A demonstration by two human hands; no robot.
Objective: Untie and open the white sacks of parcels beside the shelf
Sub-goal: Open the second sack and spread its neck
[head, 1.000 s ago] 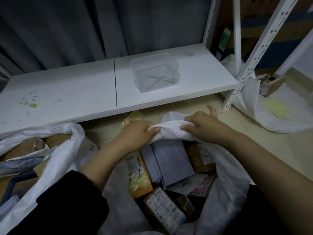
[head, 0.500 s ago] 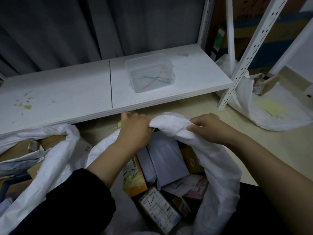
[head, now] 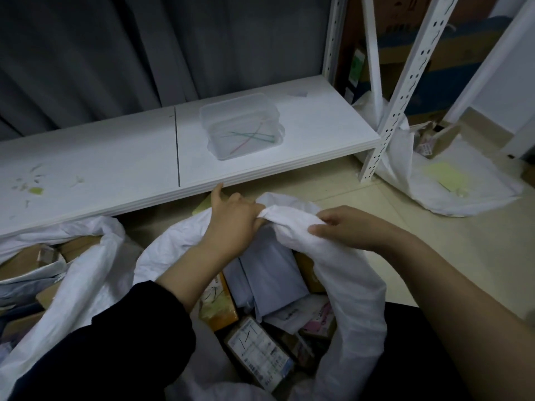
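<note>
On the sack (head: 344,273) rim both hands (head: 231,224) (head: 347,230) grip; parcel labels (head: 256,350) — illegible.

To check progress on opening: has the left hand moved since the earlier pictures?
Yes. The left hand moved forward, toward the shelf; one finger now appears at its front edge.

The left arm comes in from 7 o'clock, its dark sleeve (head: 124,342) ending mid-forearm. The left hand (head: 231,224), back up, grips the rim of the white sack (head: 341,270) on its 3 o'clock side, with one finger (head: 216,195), possibly the index, stretched toward 12 o'clock. The bare right arm enters from 4 o'clock. The right hand (head: 347,230) pinches the same rim, fingers curled, near the left hand.
</note>
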